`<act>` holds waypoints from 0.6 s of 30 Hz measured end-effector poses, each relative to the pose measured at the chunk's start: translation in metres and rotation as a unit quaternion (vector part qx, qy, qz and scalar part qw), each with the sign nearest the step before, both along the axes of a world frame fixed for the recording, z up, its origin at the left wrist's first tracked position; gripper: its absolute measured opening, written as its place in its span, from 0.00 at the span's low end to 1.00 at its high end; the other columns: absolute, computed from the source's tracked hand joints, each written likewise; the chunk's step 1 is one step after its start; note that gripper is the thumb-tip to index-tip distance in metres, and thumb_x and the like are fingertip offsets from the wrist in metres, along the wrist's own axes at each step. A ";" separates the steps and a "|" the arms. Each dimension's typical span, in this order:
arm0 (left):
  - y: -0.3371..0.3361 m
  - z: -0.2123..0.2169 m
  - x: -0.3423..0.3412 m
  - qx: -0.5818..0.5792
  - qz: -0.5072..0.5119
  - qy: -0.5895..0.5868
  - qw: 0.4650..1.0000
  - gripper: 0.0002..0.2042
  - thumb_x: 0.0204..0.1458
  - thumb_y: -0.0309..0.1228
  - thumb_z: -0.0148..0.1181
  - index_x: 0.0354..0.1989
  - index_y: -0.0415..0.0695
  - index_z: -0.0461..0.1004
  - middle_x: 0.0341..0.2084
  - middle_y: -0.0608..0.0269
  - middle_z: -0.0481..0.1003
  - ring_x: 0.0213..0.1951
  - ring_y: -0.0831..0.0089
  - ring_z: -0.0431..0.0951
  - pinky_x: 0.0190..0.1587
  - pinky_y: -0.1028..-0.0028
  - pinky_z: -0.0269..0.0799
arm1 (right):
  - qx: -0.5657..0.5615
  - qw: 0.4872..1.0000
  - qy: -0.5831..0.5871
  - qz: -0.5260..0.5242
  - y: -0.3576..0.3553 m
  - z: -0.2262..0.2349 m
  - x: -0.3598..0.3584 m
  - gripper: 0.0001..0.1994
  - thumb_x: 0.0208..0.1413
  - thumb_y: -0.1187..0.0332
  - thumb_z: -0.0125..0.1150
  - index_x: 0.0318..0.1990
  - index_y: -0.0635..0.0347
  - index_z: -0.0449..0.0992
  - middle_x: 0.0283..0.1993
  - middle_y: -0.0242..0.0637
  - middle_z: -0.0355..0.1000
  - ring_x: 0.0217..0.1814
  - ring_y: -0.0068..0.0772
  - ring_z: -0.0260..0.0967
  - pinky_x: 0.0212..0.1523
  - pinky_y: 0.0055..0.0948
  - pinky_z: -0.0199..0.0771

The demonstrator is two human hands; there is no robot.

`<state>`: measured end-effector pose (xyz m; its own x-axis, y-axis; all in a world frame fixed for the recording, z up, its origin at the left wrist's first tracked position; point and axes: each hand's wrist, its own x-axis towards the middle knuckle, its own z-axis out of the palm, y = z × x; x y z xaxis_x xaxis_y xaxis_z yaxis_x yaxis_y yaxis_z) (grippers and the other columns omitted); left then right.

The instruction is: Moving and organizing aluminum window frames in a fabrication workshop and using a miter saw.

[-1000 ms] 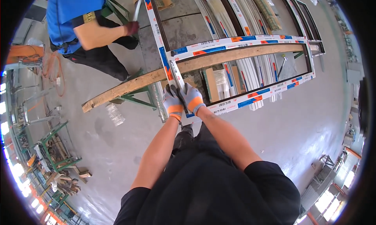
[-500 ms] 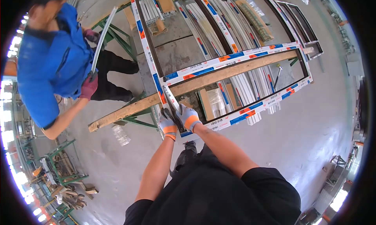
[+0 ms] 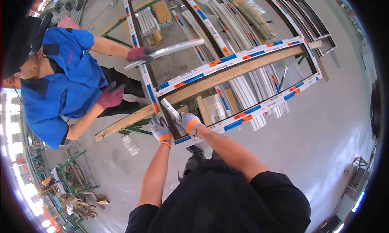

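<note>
The co-worker in blue (image 3: 60,91) has come closer along the window frame (image 3: 227,63) and now bends over its left side. A gloved hand (image 3: 139,54) has brought a long pale strip (image 3: 164,54) across the frame.

Brown cardboard box (image 3: 162,11) on floor, top centre, behind frame.

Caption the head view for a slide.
Two grey-and-orange gloved hands, left hand and right hand, grip a white window frame corner; blue-shirted co-worker alongside.

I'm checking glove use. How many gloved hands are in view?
4: left hand and right hand at the frame corner; co-worker's two, upper left.
</note>
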<state>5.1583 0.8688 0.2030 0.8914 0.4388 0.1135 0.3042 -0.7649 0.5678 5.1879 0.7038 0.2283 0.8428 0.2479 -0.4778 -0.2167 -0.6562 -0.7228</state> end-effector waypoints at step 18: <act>-0.173 0.071 -0.041 0.105 -0.628 0.090 0.766 0.21 0.50 0.49 0.57 0.44 0.45 0.74 0.39 0.57 0.74 0.45 0.60 0.72 0.50 0.64 0.63 | -0.126 0.969 -0.112 0.182 -0.219 0.046 -0.114 0.17 0.48 0.51 0.60 0.41 0.50 0.76 0.33 0.42 0.77 0.38 0.46 0.75 0.39 0.40 0.73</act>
<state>5.1178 0.6963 0.2739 0.6047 -0.7889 -0.1094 -0.6878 -0.5865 0.4276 5.0735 0.4851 0.2742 0.8105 0.4480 -0.3774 0.2057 -0.8209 -0.5327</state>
